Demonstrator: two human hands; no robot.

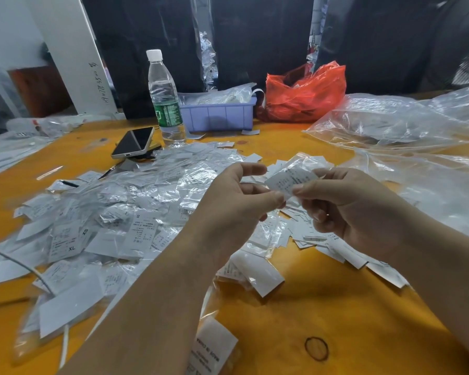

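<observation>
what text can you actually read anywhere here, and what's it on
"S": label in the pile
"XS": second pile label
"XL": third pile label
"MADE IN CHINA": label at the bottom edge
Too small or blurred to read: the print on the held label, the bottle's green wrap, the handwriting on the white board.

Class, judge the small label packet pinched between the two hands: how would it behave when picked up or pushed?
The label packet probably flops: it curves between the fingers. Likely very light, held by fingertip pinches alone. Its glossy clear film may slide easily on the table.
</observation>
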